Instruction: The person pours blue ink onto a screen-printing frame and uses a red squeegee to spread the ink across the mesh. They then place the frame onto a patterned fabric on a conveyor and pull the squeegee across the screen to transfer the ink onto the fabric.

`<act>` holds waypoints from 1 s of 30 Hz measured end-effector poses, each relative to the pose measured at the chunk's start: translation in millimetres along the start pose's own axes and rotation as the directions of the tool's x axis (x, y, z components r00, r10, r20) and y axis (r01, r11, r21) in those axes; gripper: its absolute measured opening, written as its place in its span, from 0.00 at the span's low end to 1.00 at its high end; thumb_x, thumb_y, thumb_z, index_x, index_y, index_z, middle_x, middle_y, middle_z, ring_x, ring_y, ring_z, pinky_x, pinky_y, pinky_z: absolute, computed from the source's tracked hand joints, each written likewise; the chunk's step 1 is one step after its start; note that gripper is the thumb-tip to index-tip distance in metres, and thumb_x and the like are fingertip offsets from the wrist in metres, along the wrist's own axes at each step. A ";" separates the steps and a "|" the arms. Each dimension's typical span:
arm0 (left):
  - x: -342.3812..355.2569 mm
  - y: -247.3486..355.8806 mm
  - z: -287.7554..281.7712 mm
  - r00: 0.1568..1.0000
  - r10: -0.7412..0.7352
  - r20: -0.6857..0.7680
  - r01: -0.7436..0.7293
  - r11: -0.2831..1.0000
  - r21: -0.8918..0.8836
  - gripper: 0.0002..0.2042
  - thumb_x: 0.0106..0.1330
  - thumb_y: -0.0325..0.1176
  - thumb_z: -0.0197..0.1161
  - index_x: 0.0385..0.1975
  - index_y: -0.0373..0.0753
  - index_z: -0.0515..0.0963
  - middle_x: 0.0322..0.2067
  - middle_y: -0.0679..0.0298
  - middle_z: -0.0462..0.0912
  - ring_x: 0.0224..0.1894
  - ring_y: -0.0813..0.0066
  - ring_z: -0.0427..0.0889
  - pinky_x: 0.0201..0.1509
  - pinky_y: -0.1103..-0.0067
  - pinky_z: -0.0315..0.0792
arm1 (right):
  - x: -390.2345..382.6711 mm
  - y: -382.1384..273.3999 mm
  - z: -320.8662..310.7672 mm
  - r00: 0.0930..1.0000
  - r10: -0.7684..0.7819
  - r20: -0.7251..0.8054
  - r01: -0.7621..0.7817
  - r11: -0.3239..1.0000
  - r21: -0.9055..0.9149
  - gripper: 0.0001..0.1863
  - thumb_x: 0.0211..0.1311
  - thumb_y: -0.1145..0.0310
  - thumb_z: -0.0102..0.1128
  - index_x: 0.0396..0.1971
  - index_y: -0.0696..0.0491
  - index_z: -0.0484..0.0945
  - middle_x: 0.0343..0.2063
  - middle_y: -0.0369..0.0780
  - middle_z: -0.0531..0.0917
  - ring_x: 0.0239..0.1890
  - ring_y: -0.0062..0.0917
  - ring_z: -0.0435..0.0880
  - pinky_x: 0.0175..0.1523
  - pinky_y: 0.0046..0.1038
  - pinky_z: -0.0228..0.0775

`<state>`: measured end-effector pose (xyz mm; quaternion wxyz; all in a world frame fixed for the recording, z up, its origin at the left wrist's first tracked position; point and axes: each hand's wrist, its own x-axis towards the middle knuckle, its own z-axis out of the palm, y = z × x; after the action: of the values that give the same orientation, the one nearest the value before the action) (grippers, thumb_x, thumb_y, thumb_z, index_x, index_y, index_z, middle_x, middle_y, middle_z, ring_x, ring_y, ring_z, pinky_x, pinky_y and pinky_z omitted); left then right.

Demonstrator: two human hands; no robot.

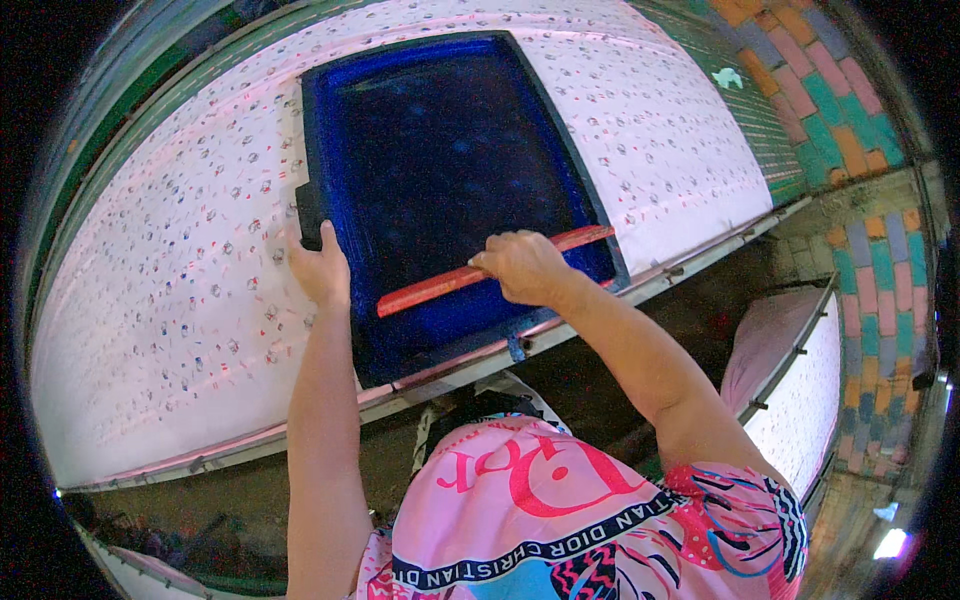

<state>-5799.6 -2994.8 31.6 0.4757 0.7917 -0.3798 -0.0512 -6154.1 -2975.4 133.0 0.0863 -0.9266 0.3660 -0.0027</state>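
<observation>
A dark blue screen-printing frame (450, 130) with a black border lies on white patterned fabric (205, 215). My left hand (322, 268) is at the frame's left edge near a dark tab, thumb and fingers on either side of the rim; some of its fingertips are hidden. My right hand (525, 268) is closed around a long red squeegee (430, 290). The squeegee lies slantwise across the near part of the screen, its right end higher and close to the frame's right edge.
The fabric covers a long table with a metal rail (690, 268) along its near edge. A blue clip (516, 348) sits on the rail below the frame. At the right stands another white-covered table (800, 380), with coloured paving bricks (880, 300) beyond.
</observation>
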 end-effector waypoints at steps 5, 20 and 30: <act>-2.4 11.8 -4.4 0.974 -0.176 0.144 0.152 0.975 0.163 0.32 0.65 0.54 0.80 0.60 0.34 0.84 0.56 0.43 0.88 0.58 0.41 0.88 0.62 0.53 0.81 | -50.7 -29.6 10.7 0.998 -0.026 -0.053 0.023 0.998 -0.059 0.17 0.59 0.68 0.73 0.49 0.48 0.91 0.41 0.40 0.87 0.47 0.39 0.88 0.54 0.42 0.82; -2.1 19.0 -2.3 1.000 -0.023 0.000 0.022 0.930 0.368 0.29 0.65 0.53 0.79 0.53 0.33 0.90 0.48 0.43 0.93 0.52 0.42 0.92 0.60 0.57 0.82 | -111.2 -5.0 38.7 0.948 -0.165 -0.271 0.239 0.934 0.267 0.34 0.67 0.43 0.73 0.60 0.56 0.86 0.59 0.48 0.85 0.62 0.46 0.84 0.68 0.49 0.75; 13.0 -8.7 -6.6 0.987 -0.162 0.025 0.141 0.918 0.371 0.33 0.66 0.59 0.77 0.51 0.29 0.88 0.51 0.40 0.91 0.54 0.41 0.89 0.61 0.55 0.79 | -175.3 154.1 16.7 0.852 0.326 -0.408 -0.043 0.822 0.567 0.30 0.67 0.65 0.77 0.68 0.53 0.81 0.69 0.53 0.79 0.73 0.52 0.77 0.77 0.51 0.70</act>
<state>-5782.6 -2996.3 31.9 0.3029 0.8921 -0.3333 -0.0376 -6385.8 -2964.3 101.8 0.2473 -0.7914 0.4509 -0.3304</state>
